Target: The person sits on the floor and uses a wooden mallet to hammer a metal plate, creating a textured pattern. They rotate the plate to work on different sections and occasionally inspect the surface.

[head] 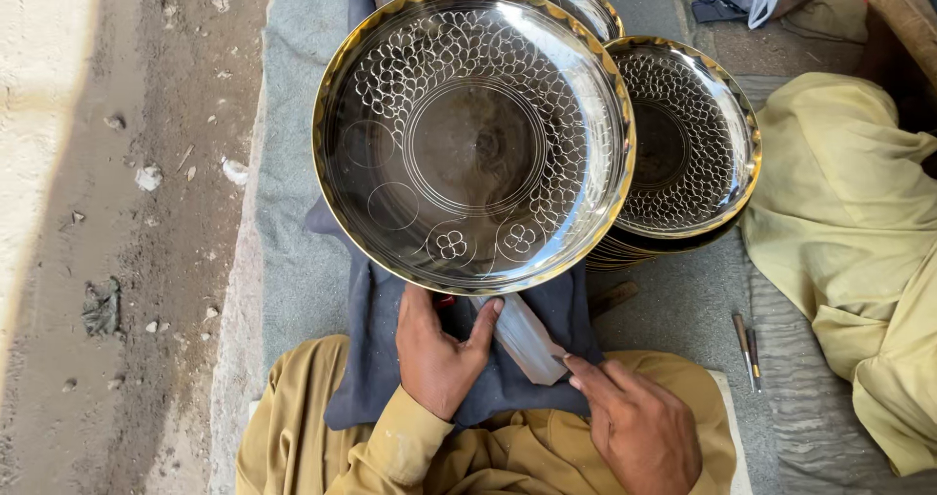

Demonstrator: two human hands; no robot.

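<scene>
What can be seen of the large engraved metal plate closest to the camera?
The large plate is round, shiny, silver-toned metal with a gold-coloured rim. Its inside shows a plain centre ringed by engraved circles, a wide band of scale-like loops, and several outlined circles along the lower part, two of them filled with flower shapes. It faces the camera, tilted, over a dark blue cloth and overlaps a stack of similar plates. The left hand meets its lower edge; how it is propped is hidden.

Bright daylight, sharp focus throughout. Sunlit strip on ground (39, 114) at far left, rest in open shade. Glare along large engraved plate (473, 134) rim; soft shadow beneath it. No blur.
</scene>
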